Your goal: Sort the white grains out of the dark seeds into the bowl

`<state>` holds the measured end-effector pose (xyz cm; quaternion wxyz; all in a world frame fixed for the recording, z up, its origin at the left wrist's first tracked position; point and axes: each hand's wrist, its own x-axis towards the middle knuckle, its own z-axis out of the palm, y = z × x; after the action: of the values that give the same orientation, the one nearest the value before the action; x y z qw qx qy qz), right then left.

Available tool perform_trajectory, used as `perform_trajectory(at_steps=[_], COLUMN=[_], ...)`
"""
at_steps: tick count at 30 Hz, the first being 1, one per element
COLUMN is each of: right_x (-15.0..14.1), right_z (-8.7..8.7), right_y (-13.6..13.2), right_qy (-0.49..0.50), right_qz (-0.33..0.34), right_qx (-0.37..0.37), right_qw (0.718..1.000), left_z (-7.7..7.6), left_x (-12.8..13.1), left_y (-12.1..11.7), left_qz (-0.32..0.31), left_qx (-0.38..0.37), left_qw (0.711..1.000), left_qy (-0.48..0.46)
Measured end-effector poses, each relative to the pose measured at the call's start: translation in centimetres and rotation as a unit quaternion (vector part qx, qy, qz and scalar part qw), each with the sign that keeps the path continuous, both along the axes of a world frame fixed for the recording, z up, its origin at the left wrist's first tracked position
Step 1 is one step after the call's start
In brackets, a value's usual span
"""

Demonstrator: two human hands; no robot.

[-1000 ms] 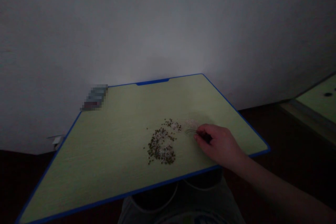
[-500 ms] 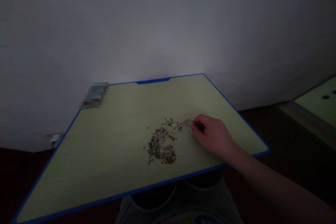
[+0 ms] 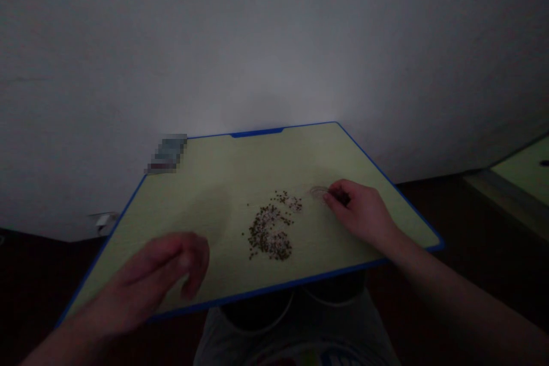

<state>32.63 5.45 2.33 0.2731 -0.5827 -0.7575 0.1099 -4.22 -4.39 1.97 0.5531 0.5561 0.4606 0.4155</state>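
Note:
A mixed pile of small dark and pale grains [image 3: 270, 237] lies on the pale yellow tabletop [image 3: 171, 206], with a smaller scatter of the same grains just behind it. To the right of the pile, my right hand [image 3: 366, 209] pinches a clear, round-rimmed piece [image 3: 319, 191], perhaps a small dish; it is too faint to tell exactly. Its fingers hide part of the piece. My left hand [image 3: 171, 263] hovers over the left front of the table, slightly blurred, its fingers loosely bent and nothing visible in them.
A blue edge [image 3: 257, 132] runs round the table, which stands against a white wall [image 3: 274, 40]. A blurred-out flat object [image 3: 168, 153] rests at the back left corner. Left of the table a white plug [image 3: 103, 221] shows, and my legs are below the front edge.
My left hand has come into view from the lower left. My right hand still holds the clear piece, a little farther from the grains. The whole view has shifted slightly.

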Motion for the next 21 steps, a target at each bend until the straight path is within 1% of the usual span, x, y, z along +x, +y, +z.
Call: perform_trajectory(at_steps=[1, 2, 3, 4, 6, 8, 11, 14, 16, 18, 19, 21], right_x=[0.0, 0.0, -0.1, -0.1, -0.3, -0.5, -0.8, -0.8, -0.6, -0.3, -0.2, -0.1], right_z=[0.0, -0.1, -0.2, -0.2, -0.3, -0.4, -0.5, -0.7, -0.8, -0.7, -0.6, -0.3], right_y=[-0.2, -0.3, -0.4, -0.5, -0.6, -0.5, -0.3, 0.1, 0.4, 0.6, 0.7, 0.9], right_qy=[-0.003, -0.005, -0.008, -0.01, -0.015, -0.021, -0.032, -0.052, -0.067, -0.073, -0.071, -0.06], right_qz=[0.002, 0.004, 0.007, 0.01, 0.019, 0.028, 0.038, 0.03, 0.013, -0.004, -0.006, 0.014], right_qx=[-0.006, -0.011, -0.017, -0.021, -0.024, -0.019, -0.018, -0.014, -0.007, -0.004, -0.004, -0.008], right_qw=[1.0, 1.0, 1.0, 1.0, 0.999, 0.999, 0.999, 0.998, 0.998, 0.997, 0.997, 0.998], left_z=[0.3, 0.5, 0.4, 0.2, -0.6, -1.2, -1.6, -1.5, -1.4, -1.5, -1.6, -1.9], left_x=[0.8, 1.6, 2.4, 3.1, 3.9, 4.2, 4.1, 4.1, 4.1, 4.2, 4.2, 4.0], left_y=[2.5, 4.8, 6.7, 8.1, 9.7, 9.9, 9.5, 9.4, 9.7, 10.0, 10.1, 10.2], left_qz=[-0.024, -0.022, -0.009, 0.002, 0.042, 0.086, 0.101, 0.078, 0.044, 0.018, 0.012, 0.016], left_qx=[0.02, 0.04, 0.041, 0.038, 0.013, 0.004, -0.004, 0.016, 0.04, 0.048, 0.046, 0.041], left_qw=[0.999, 0.997, 0.996, 0.996, 0.995, 0.988, 0.983, 0.982, 0.982, 0.981, 0.981, 0.98], left_qy=[-0.022, -0.061, -0.08, -0.081, -0.091, -0.128, -0.156, -0.172, -0.182, -0.187, -0.19, -0.196])
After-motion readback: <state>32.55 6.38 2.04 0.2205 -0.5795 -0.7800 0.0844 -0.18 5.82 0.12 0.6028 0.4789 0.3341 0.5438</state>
